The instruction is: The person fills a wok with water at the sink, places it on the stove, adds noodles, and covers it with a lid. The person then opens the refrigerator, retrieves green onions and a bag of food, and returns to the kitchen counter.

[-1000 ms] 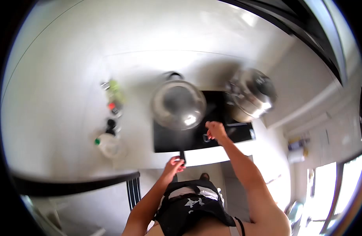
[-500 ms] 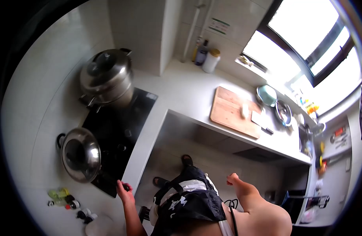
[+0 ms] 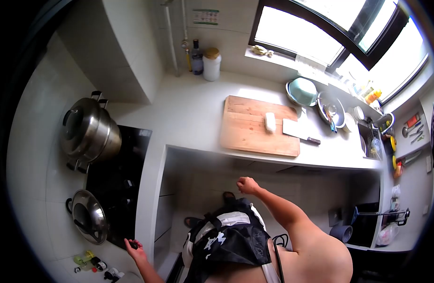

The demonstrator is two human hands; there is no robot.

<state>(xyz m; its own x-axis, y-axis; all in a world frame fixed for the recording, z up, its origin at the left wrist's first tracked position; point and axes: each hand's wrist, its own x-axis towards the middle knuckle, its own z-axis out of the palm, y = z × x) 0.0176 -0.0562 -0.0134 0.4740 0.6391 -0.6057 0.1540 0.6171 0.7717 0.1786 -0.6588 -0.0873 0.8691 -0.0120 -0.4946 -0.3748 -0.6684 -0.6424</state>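
My left hand [image 3: 136,250] is at the near end of the stove, its fingers curled round the dark handle end of the lidded wok [image 3: 88,217]. The wok's domed metal lid is on. My right hand [image 3: 247,185] hangs in the air over the floor, in front of the counter edge, with its fingers curled in and nothing visible in them. Ahead of it on the counter lies a wooden cutting board [image 3: 250,134]. A white oblong piece [image 3: 270,122] rests on the board. Beside it lies a cleaver [image 3: 294,129], its dark handle pointing right.
A steel steamer pot [image 3: 92,132] stands on the black stove [image 3: 118,172]. Behind the board are bowls [image 3: 302,92] and a metal basin [image 3: 331,111]. A bottle [image 3: 196,59] and white jar [image 3: 211,65] stand by the wall. Several condiment bottles [image 3: 97,264] are at lower left.
My view has turned to the right, towards the counter and board. My right hand has swung left and up across my front. The left hand stays at the wok's handle.
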